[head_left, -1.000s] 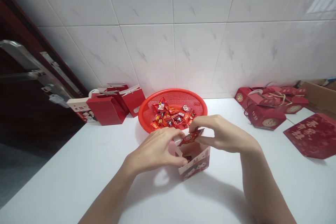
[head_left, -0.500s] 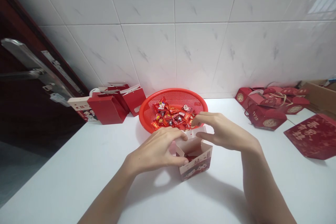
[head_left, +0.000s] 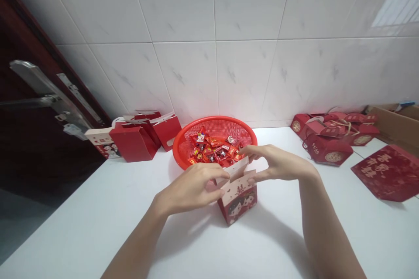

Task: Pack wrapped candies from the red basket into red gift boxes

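Note:
A small red and cream paper candy box [head_left: 238, 204] with printed cartoon figures stands upright on the white tabletop. Its front and back top flaps lean towards each other, with a narrow gap between them, and its inside is hidden from here. My left hand [head_left: 190, 187] grips the flaps at the left end, thumb in front and fingers behind. At the right end my right hand [head_left: 278, 163] pinches them the same way. Just behind the box sits a red plastic basket [head_left: 180, 150] of wrapped candies [head_left: 209, 153], partly covered by my fingers.
Red paper boxes [head_left: 134, 144] stand at the left by the tiled wall. Several dark red boxes with cords [head_left: 330, 148], a larger red box [head_left: 386, 172] and a brown carton [head_left: 396, 128] are at the right. A door with a metal handle [head_left: 49, 96] borders the left side.
The box's flaps have moved from spread apart to nearly together at the top. Both my hands have closed in on them. The view has tilted slightly upward.

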### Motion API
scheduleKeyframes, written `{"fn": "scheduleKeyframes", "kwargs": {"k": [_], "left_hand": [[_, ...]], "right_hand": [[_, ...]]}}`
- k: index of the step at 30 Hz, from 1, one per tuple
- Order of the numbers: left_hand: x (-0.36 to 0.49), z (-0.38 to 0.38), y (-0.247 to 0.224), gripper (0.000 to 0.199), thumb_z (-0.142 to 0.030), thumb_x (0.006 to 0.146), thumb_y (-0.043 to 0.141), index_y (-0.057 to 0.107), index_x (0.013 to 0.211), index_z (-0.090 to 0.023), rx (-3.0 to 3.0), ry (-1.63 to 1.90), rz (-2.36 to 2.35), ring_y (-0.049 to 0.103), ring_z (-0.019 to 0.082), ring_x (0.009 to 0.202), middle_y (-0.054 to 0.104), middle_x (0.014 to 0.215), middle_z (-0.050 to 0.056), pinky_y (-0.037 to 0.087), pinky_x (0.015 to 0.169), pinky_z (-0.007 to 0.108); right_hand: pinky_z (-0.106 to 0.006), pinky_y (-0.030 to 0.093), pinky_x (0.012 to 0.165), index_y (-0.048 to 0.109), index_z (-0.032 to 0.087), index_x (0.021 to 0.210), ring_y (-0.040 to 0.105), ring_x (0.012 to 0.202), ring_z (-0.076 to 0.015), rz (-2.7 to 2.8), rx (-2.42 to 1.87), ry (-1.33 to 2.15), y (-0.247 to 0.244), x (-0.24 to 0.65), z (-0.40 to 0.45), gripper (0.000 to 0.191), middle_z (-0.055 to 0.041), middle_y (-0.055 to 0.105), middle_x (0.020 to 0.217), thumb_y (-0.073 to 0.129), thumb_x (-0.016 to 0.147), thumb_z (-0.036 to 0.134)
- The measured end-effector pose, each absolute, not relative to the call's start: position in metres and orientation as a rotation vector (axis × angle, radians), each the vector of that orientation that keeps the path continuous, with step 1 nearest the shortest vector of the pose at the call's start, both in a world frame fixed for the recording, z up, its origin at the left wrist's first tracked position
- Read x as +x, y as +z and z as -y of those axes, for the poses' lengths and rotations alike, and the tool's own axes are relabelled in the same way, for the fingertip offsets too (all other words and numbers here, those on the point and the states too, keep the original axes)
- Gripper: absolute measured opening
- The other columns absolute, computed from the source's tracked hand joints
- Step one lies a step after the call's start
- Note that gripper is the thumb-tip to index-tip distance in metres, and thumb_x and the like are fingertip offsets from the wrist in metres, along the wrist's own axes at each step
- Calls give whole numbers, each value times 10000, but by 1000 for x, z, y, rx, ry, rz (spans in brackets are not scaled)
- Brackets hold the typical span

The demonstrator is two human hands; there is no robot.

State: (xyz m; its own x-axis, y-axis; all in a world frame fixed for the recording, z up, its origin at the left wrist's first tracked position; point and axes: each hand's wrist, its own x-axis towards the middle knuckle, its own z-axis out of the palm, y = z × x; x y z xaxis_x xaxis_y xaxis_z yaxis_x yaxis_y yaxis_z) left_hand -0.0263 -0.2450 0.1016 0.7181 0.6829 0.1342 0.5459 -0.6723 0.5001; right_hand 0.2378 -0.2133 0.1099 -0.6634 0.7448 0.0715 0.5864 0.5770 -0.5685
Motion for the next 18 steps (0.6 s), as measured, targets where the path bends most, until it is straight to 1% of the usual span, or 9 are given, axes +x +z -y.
{"fn": "scheduleKeyframes", "kwargs": {"k": [2, 5, 9, 12, 15, 18], "left_hand": [[-27, 244, 100, 189, -220, 913, 585, 746, 1011, -214, 2475, 481, -922, 657, 160, 755, 727, 871, 21, 471, 653, 249], [-30, 241, 99, 236, -174, 908, 553, 766, 1001, -211, 2439, 590, -910, 680, 163, 757, 752, 873, 37, 505, 652, 244], [-35, 237, 98, 249, -149, 870, 575, 785, 989, -210, 2379, 871, -963, 706, 184, 812, 780, 918, 54, 559, 719, 273], [-36, 234, 96, 230, -175, 856, 616, 784, 1009, -209, 2279, 1122, -1053, 699, 178, 793, 777, 901, 51, 577, 742, 283], [-36, 232, 94, 276, -197, 847, 643, 751, 1101, -209, 2132, 1278, -1101, 659, 139, 694, 745, 842, 24, 579, 689, 257], [-37, 229, 92, 355, -208, 845, 662, 704, 1197, -211, 2034, 1322, -1100, 643, 122, 679, 693, 796, -1, 580, 691, 243]], "right_hand": [[-361, 533, 899, 618, 191, 1251, 670, 1051, -251, 2520, -1051, 802, 108, 237, 210, 530, -100, 703, 1209, 757, 810, 452], [-331, 543, 864, 630, 189, 1234, 684, 1015, -227, 2506, -1031, 869, 108, 236, 207, 471, -89, 709, 1199, 757, 824, 381], [-305, 558, 799, 659, 182, 1189, 693, 954, -207, 2442, -968, 930, 108, 236, 205, 401, -84, 726, 1140, 724, 858, 398], [-286, 555, 738, 677, 176, 1135, 687, 880, -185, 2349, -880, 965, 107, 234, 203, 336, -59, 734, 1012, 682, 890, 407], [-272, 523, 661, 689, 165, 1019, 661, 785, -161, 2255, -826, 983, 103, 231, 200, 272, -36, 709, 900, 665, 902, 409], [-259, 482, 615, 697, 158, 925, 608, 713, -137, 2184, -771, 999, 98, 228, 196, 236, -16, 679, 813, 680, 893, 391]]}}
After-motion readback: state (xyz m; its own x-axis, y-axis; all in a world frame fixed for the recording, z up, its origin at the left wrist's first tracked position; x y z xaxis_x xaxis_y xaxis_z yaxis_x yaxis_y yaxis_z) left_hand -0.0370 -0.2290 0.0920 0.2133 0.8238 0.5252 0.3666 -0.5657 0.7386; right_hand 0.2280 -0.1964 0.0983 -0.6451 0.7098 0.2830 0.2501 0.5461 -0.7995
